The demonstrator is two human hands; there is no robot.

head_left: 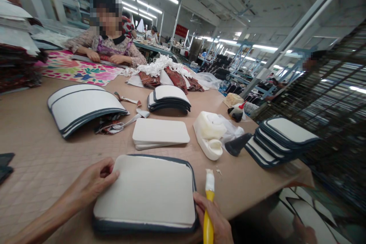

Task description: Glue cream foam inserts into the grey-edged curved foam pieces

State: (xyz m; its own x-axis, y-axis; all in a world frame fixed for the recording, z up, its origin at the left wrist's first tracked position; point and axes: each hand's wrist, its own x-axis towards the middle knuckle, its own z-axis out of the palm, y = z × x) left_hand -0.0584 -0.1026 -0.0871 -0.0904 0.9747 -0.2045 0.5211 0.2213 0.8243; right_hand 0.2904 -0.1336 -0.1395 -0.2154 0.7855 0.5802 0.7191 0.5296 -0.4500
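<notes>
A white rounded panel [148, 190] lies on dark-edged pieces at the table's near edge, with a dark border showing along its top, right and bottom. My left hand [98, 179] pinches the panel's upper left edge between thumb and fingers. At the right edge, my right hand [213, 215] holds a yellow-handled brush [209, 198], bristles pointing up and away, while its thumb and fingers touch the panel's side. Just beyond the panel sits a small stack of plain white boards [160, 131]. A white cut-open plastic container [210, 131] stands to the right of these boards.
Curved dark-edged panels [85, 105] and a smaller stack [169, 97] lie farther back. More panels [286, 137] are piled at the right edge, near a dark cone [238, 144]. A person [110, 44] works across the brown table [42, 141] beside patterned cloth [82, 68].
</notes>
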